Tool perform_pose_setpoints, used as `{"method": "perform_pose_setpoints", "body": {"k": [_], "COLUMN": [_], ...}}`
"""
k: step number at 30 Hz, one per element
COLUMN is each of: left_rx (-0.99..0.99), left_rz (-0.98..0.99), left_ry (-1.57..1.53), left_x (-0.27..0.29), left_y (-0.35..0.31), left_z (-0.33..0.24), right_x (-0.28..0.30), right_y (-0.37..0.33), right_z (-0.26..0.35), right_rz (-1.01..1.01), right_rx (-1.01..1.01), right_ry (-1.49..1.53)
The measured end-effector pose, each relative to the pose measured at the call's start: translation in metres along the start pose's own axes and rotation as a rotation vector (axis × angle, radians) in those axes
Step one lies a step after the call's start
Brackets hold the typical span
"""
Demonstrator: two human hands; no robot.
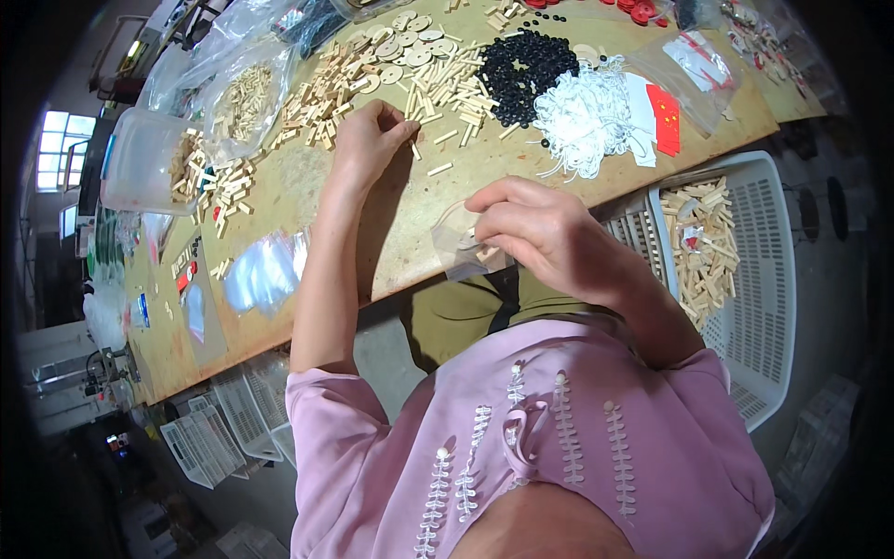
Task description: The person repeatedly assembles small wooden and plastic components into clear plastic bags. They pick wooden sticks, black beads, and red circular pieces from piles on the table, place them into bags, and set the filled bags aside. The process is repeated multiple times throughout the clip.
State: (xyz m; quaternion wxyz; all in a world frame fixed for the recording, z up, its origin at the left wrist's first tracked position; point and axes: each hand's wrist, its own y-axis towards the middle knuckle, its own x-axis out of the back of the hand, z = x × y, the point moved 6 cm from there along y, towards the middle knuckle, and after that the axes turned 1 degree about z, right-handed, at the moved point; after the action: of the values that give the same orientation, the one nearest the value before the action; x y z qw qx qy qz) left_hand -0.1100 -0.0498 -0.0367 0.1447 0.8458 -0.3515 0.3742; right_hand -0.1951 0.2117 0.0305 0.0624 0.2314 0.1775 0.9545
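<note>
While our right hand [548, 228] has its grip clamped on a clear bag [453, 258] at the surface's [400, 224] near edge, our left hand [366, 142] has its grip together beside a small stick [415, 151]; we cannot tell whether it holds that; beyond lie wooden sticks [445, 86], black beads [528, 70] and white cords [585, 116].

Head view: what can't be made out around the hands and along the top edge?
In the head view:
- Bag: contents partly hidden by the right hand.
- Left hand: whether it touches the stick is too small to tell.
- Red pieces: cut off by the top edge.
</note>
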Motion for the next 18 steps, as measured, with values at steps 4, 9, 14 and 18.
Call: {"method": "perform_pose_setpoints", "body": {"k": [4,9,14,18], "left_rx": [-0.034,-0.091,-0.107,-0.043], "left_rz": [0.093,0.178,0.233,0.152], "left_ry": [0.03,0.203,0.275,0.039], "left_x": [-0.004,0.0,0.0,0.012], "left_y": [0.019,0.026,0.029,0.007], "left_z": [0.004,-0.016,-0.024,-0.019], "right_x": [-0.003,-0.004,-0.003,0.007], "right_y": [0.0,0.0,-0.003,-0.003], "right_z": [-0.002,-0.002,-0.001,0.003], "right_rz": [0.007,0.009,0.011,-0.02], "right_rx": [0.026,0.042,0.011,0.014], "right_ry": [-0.013,-0.053,-0.081,-0.138]}}
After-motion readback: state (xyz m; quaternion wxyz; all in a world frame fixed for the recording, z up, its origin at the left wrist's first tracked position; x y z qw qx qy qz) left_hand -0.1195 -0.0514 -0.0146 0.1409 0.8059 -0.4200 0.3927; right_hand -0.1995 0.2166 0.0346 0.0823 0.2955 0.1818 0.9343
